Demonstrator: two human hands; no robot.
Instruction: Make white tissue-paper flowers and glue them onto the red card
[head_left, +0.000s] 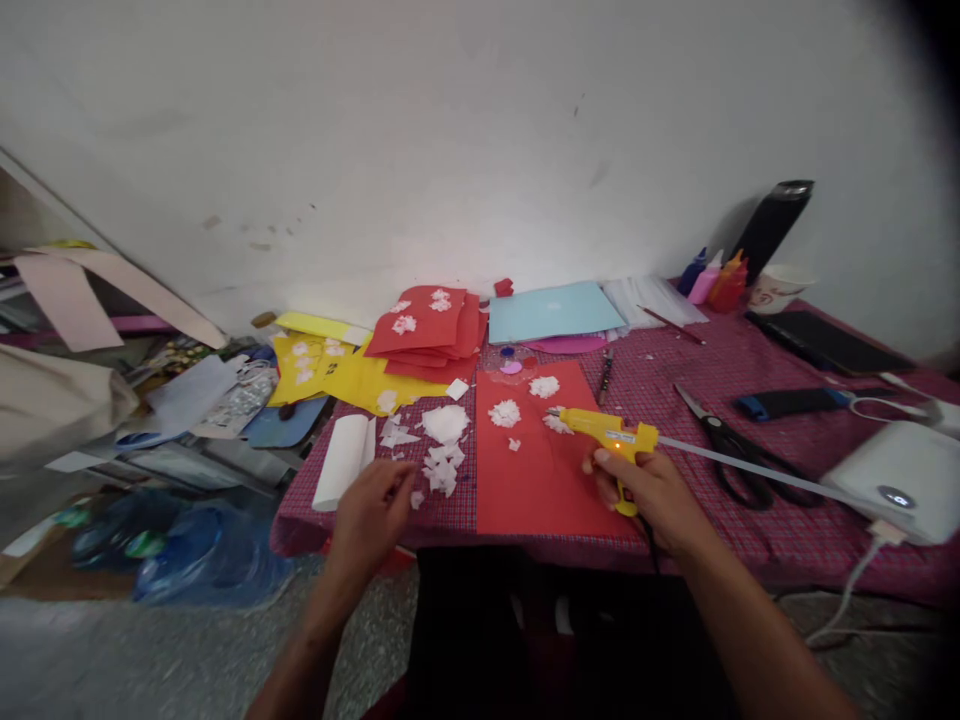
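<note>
My right hand (645,490) is wrapped round the handle of a yellow glue gun (611,432), a long clear stick coming out of its back. The gun's tip reaches a white paper cluster (556,420) on the red sheet (540,495). Two more clusters (504,413) and a small white piece (514,444) lie on that sheet. Left of it, my left hand (380,500) has its fingers curled together near white paper scraps (444,468); whatever they hold is too small to make out. A white roll (345,462) lies beside this hand.
Behind lie stacked red sheets (427,325), yellow sheets (352,375) and a light blue sheet (555,312). On the right are black scissors (739,455), a blue-handled cutter (791,402), a white box (904,480), paint bottles (727,283), a paper cup (776,290) and a black flask (772,228).
</note>
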